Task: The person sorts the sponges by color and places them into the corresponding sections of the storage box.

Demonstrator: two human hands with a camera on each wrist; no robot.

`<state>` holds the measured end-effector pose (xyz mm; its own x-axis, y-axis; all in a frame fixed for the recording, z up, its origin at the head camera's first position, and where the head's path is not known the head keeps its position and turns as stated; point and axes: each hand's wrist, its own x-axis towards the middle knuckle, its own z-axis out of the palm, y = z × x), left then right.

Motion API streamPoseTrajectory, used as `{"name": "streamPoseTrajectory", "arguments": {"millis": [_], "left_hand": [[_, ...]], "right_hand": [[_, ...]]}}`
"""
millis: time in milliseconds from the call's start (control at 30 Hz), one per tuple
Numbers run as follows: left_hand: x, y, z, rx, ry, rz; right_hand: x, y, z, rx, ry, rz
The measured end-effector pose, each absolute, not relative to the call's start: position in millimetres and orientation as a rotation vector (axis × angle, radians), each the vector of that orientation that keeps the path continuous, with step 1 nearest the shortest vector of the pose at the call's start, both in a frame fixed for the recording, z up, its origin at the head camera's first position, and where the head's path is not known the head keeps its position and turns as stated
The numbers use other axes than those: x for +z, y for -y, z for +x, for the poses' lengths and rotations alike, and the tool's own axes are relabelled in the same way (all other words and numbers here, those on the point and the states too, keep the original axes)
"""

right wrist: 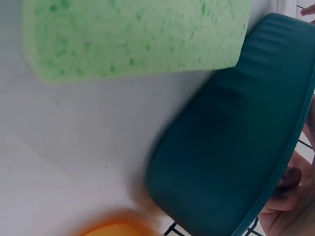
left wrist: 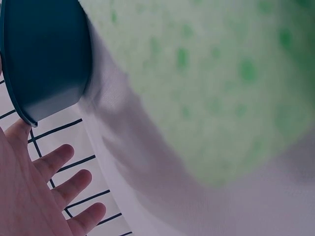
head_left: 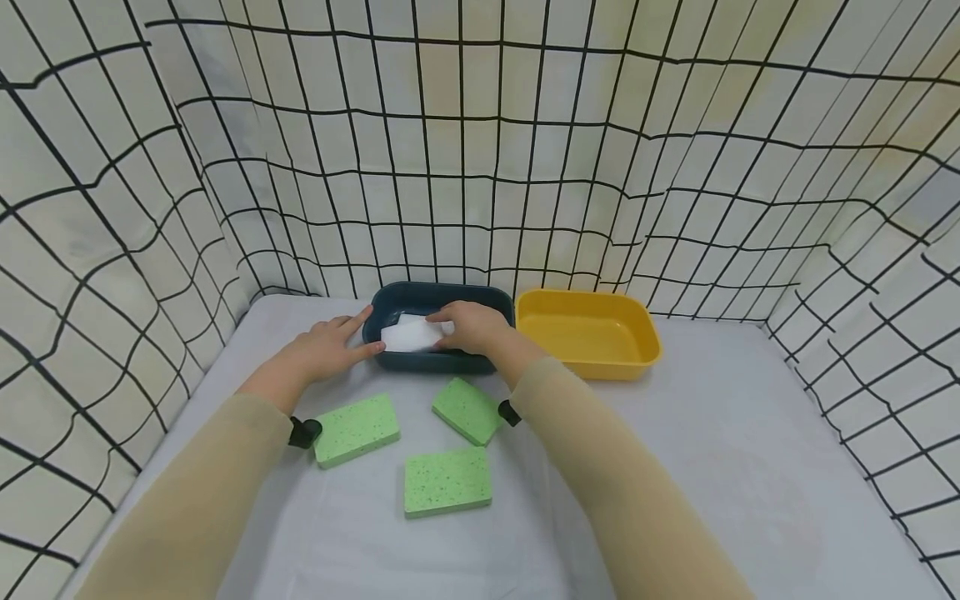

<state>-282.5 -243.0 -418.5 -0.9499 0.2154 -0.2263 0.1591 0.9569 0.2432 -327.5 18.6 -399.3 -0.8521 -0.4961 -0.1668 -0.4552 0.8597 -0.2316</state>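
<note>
white piece [head_left: 405, 335]: inside blue tray [head_left: 442, 364], between the hands | left hand [head_left: 322, 346]: fingers spread, holding nothing, at tray's left rim | right hand [head_left: 474, 327]: pinching piece's right end | 3 green sponges [head_left: 447, 482] nearer side | yellow tray [head_left: 588, 333] just right | blue wall hides piece in wrist views

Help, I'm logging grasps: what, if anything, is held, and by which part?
The white piece, apparently pinched at its right end by the right hand.
</note>
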Motion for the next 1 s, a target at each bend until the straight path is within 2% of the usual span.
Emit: {"name": "streamPoseTrajectory", "arguments": {"millis": [1000], "left_hand": [[-414,241,-279,0.317,-2.853,0.290]], "right_hand": [[-395,-28,-324,-0.429,-2.806,-0.678]]}}
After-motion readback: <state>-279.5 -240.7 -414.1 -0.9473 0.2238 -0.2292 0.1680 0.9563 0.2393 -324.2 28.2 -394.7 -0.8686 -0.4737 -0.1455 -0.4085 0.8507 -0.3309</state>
